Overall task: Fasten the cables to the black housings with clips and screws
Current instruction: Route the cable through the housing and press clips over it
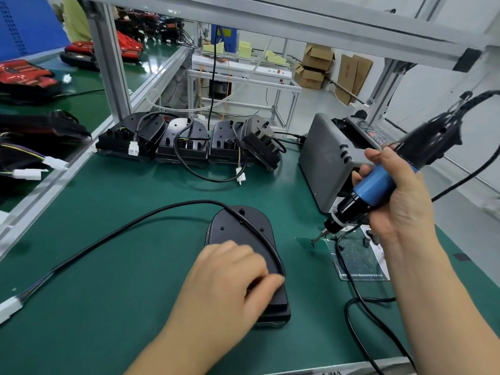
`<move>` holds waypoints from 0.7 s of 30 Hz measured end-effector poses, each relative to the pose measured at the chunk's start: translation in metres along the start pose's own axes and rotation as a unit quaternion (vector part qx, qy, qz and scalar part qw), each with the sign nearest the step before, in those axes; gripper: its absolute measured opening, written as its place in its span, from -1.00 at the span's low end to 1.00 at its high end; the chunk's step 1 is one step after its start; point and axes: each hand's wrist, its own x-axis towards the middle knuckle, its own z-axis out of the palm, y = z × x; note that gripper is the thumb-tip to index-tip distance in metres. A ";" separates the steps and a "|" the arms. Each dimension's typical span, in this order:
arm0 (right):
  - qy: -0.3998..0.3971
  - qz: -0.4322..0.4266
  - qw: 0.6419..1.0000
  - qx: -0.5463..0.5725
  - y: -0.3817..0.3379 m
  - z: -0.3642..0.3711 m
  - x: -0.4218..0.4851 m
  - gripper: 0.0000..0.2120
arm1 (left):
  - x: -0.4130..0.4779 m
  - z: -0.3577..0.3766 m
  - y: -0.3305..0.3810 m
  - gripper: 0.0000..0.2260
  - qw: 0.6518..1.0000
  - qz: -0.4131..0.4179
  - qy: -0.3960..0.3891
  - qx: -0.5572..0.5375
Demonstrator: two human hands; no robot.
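One white plug connector (9,307) lies at the left edge of the green counter (108,307). Its black round cable (200,202) arcs right across the flat black plastic housing (238,231) at centre. The left grip (230,277) rests on the housing's near end, fingers curled, thumb at the cable; whether it pinches the cable cannot be told. Right of the housing and apart from it, the right grip (400,204) is clenched round a blue-and-black electric screwdriver (376,189), its bit angled down-left.

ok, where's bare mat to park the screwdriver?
Bare mat between the back row of housings and the near housing; also front-left, below the cable, beside the left hand. Crowded right: grey box, printed sheet, screwdriver cord.
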 end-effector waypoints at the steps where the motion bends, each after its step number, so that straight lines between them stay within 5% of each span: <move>1: 0.002 -0.002 1.000 -0.001 0.000 -0.001 0.000 -0.61 | 0.012 -0.001 0.001 -0.70 0.999 -0.034 -0.019 -0.010; 6: 0.013 -0.001 1.000 0.011 0.000 -0.004 0.000 -0.61 | 0.087 0.015 -0.006 -0.87 0.988 -0.071 -0.134 0.018; 12: 0.030 0.001 0.999 0.041 -0.004 -0.003 0.004 -0.83 | 0.146 0.061 0.004 -0.66 0.953 -0.022 -0.296 0.060; 16: 0.057 -0.001 0.997 0.044 -0.008 -0.007 0.006 -0.85 | 0.157 0.068 0.004 -0.94 0.947 -0.028 -0.320 -0.014; 21: 0.090 -0.004 0.995 0.035 -0.009 -0.019 0.009 -0.88 | 0.158 0.074 0.004 -0.90 0.932 -0.010 -0.363 -0.017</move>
